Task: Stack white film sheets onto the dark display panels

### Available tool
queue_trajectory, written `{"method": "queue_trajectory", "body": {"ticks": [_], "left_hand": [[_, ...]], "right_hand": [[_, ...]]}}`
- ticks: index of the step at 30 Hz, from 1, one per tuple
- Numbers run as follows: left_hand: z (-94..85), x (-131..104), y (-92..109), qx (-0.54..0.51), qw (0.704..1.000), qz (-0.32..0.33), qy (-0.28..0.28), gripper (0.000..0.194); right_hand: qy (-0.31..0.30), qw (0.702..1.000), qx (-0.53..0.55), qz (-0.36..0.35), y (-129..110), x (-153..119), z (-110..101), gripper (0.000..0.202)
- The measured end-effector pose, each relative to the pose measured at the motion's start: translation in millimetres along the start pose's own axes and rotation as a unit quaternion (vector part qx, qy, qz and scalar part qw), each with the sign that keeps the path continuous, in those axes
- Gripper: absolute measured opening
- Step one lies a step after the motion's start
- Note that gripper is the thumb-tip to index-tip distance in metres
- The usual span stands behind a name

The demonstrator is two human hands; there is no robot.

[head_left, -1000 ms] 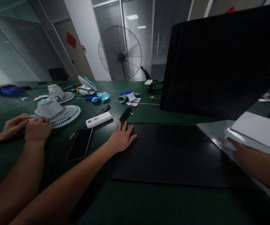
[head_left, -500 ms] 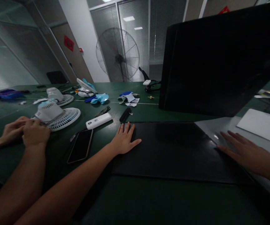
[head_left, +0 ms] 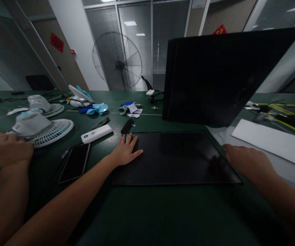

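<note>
A flat, glossy black panel, thin-edged like a display screen, lies on the green table. My left hand rests flat on its left end, fingers spread. Just off the panel's right edge is my right hand, its fingers curled closed; what they hold, if anything, is hidden. A translucent plastic sheet lies beside and partly behind that hand. Beyond it is a white flat board.
A big black box-like object stands behind the panel. Left of my hand are a phone, a white oblong device, pliers and white fan parts. A co-worker's hands are at the far left.
My right hand has gone from stretched fingers to curled ones. The plastic sheet no longer overlaps the panel's right side. My left hand stays flat, while the whole view has shifted right.
</note>
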State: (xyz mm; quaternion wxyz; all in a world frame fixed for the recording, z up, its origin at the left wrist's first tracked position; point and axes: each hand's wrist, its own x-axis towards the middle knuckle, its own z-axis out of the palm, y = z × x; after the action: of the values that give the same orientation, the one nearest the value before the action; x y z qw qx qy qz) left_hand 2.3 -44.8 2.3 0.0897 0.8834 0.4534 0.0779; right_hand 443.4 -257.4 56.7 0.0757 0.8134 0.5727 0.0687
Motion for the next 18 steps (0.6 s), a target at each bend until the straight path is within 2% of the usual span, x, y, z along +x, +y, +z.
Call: {"method": "queue_trajectory", "body": {"ticks": [3, 6, 8, 11, 12, 14, 18], "left_hand": [[-1.8, 0, 1, -0.004, 1.000, 0.013, 0.001, 0.096], [-3.1, 2, 0, -0.021, 1.000, 0.023, -0.001, 0.092], [-2.9, 3, -1, -0.051, 0.998, 0.022, 0.009, 0.086], [-0.9, 4, -5, -0.122, 0.992, 0.009, 0.041, 0.078], [-0.2, 4, -7, -0.143, 0.988, 0.005, 0.050, 0.077], [0.5, 5, -10, -0.165, 0.985, 0.004, 0.057, 0.079], [-1.8, 6, -15, -0.152, 0.986, 0.042, 0.047, 0.098]], "right_hand": [[0.041, 0.997, -0.017, -0.060, -23, -16, -16, 0.041], [0.050, 0.983, -0.014, -0.175, -60, -34, -21, 0.043], [0.057, 0.957, -0.004, -0.286, -88, -47, -18, 0.055], [0.081, 0.897, 0.028, -0.434, -123, -61, -9, 0.062], [0.082, 0.883, 0.040, -0.461, -132, -64, -7, 0.060], [0.059, 0.872, 0.061, -0.481, -144, -67, -8, 0.056], [-0.019, 0.861, 0.128, -0.493, -152, -72, -24, 0.054]]}}
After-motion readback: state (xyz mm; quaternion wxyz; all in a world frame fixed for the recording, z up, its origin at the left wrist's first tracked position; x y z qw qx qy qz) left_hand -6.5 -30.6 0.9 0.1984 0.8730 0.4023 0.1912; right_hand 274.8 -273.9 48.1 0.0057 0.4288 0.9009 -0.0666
